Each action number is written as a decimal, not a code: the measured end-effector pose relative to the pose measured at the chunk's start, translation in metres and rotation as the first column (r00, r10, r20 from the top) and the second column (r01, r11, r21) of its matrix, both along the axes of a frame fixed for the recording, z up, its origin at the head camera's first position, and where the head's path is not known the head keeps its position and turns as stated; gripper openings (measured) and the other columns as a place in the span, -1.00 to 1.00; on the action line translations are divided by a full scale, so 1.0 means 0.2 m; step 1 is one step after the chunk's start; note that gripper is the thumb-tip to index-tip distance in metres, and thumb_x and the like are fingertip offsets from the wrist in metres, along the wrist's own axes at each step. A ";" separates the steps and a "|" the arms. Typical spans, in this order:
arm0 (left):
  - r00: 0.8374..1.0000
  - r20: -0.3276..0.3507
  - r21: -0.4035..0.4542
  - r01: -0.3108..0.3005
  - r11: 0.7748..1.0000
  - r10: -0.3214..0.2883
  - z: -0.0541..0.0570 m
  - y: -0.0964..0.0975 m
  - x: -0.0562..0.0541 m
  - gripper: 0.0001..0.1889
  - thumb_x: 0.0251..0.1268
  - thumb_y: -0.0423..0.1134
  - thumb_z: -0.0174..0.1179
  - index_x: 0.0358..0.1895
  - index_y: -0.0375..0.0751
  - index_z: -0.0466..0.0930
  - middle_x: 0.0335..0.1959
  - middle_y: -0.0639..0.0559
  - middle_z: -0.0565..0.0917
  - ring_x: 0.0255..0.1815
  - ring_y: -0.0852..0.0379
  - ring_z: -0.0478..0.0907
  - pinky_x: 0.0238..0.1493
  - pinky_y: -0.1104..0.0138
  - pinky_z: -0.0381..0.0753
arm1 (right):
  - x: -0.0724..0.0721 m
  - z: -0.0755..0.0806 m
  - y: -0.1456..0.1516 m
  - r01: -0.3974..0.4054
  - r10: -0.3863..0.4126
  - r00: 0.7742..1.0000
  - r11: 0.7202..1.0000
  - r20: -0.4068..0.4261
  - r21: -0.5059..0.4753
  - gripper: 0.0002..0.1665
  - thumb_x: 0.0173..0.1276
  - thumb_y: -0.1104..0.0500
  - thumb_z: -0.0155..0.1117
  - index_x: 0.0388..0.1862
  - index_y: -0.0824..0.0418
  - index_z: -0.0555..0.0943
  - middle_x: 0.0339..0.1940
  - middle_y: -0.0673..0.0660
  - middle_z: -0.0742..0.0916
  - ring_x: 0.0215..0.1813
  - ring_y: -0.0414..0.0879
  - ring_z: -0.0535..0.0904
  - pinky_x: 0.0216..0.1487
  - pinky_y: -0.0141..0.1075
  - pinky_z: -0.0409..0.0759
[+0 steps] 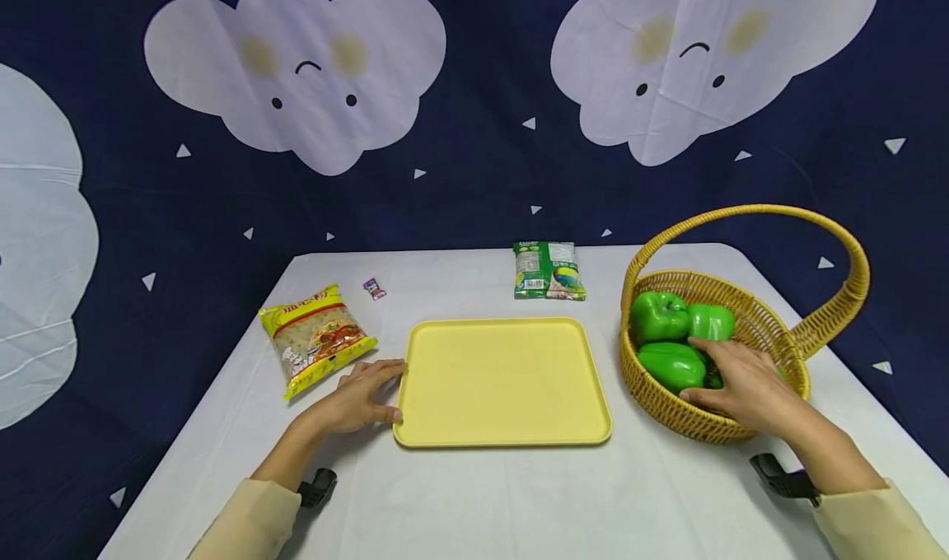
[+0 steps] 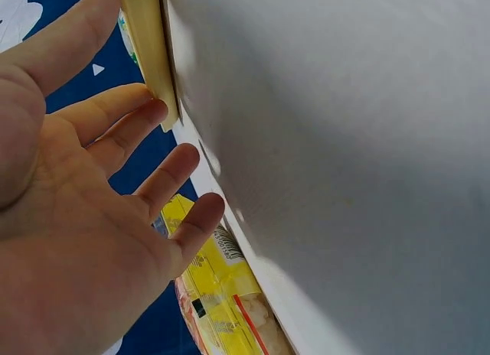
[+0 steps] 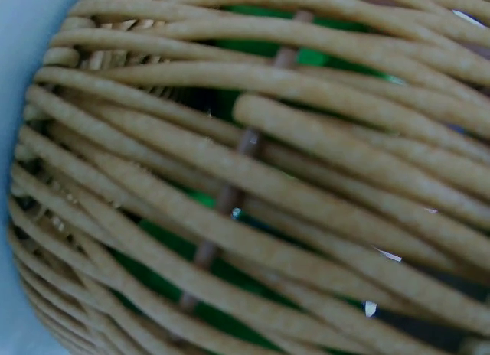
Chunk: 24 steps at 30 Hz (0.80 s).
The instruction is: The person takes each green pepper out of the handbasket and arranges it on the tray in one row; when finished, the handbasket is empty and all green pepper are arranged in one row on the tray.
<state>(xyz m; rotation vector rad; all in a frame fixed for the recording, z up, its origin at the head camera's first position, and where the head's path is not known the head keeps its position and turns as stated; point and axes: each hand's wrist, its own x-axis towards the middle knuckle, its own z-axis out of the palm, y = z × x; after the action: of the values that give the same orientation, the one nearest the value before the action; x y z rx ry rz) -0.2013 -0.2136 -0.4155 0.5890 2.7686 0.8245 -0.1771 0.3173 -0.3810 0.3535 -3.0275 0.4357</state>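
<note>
Just left of a yellow tray (image 1: 504,383), my left hand (image 1: 358,399) has its thumb and fingertips at the tray's left edge. In the left wrist view its fingers are spread and fairly straight, near the tray rim (image 2: 145,49). My right hand (image 1: 749,383) reaches into a wicker basket (image 1: 667,408) with a tall handle, thumb and index finger apart over green bell peppers (image 1: 670,366). Its other fingers are mostly hidden. The right wrist view shows only the basket's woven wall (image 3: 230,164), with green showing through the gaps.
A yellow food packet (image 1: 319,342) lies at the left, near a small purple-wrapped candy (image 1: 374,288). Behind the tray, a green snack packet (image 1: 549,270) lies near the table's far edge. The basket handle (image 1: 764,210) arches above the basket's right part.
</note>
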 end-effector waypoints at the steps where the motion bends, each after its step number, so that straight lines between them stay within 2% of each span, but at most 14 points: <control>1: 1.000 -0.001 -0.001 -0.002 1.000 0.002 0.00 0.00 0.00 -0.19 0.02 -0.10 0.38 0.37 -0.26 0.26 0.41 -0.16 0.29 0.31 -0.17 0.17 0.18 -0.18 0.09 | 0.00 0.00 0.00 -0.001 0.001 1.000 1.000 0.004 0.005 0.05 0.02 -0.18 0.43 0.32 0.41 0.28 0.21 0.53 0.46 0.20 0.49 0.29 0.01 0.23 0.20; 10: 1.000 0.008 0.006 0.000 1.000 0.000 -0.01 -0.01 0.00 -0.18 0.03 -0.08 0.37 0.38 -0.26 0.24 0.41 -0.16 0.28 0.32 -0.19 0.17 0.25 -0.26 0.03 | 0.00 0.00 -0.01 -0.005 0.005 1.000 1.000 0.011 0.002 0.01 0.04 -0.15 0.43 0.30 0.42 0.30 0.21 0.54 0.47 0.20 0.51 0.29 0.04 0.24 0.19; 17: 1.000 0.027 0.014 0.000 1.000 0.000 -0.01 -0.01 -0.01 -0.17 0.02 -0.07 0.37 0.38 -0.24 0.24 0.42 -0.15 0.27 0.38 -0.23 0.12 0.29 -0.29 -0.01 | 0.01 -0.01 0.00 -0.012 0.010 0.999 0.998 -0.038 -0.056 0.01 0.07 -0.19 0.40 0.30 0.43 0.31 0.21 0.53 0.46 0.20 0.48 0.29 0.07 0.22 0.17; 24: 0.999 0.040 0.017 -0.010 1.000 0.010 -0.01 -0.01 -0.01 -0.17 0.03 -0.07 0.37 0.39 -0.24 0.23 0.42 -0.15 0.26 0.39 -0.22 0.11 0.29 -0.30 -0.03 | 0.02 0.02 0.00 0.004 -0.008 1.000 0.990 -0.029 -0.141 0.02 0.10 -0.16 0.39 0.35 0.40 0.24 0.27 0.57 0.35 0.25 0.50 0.23 0.12 0.37 0.20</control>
<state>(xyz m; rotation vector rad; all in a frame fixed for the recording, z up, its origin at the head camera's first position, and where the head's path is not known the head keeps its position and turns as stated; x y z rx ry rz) -0.2031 -0.2153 -0.4168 0.5558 2.7328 0.8540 -0.1724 0.3176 -0.3772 0.3387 -2.9467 0.6332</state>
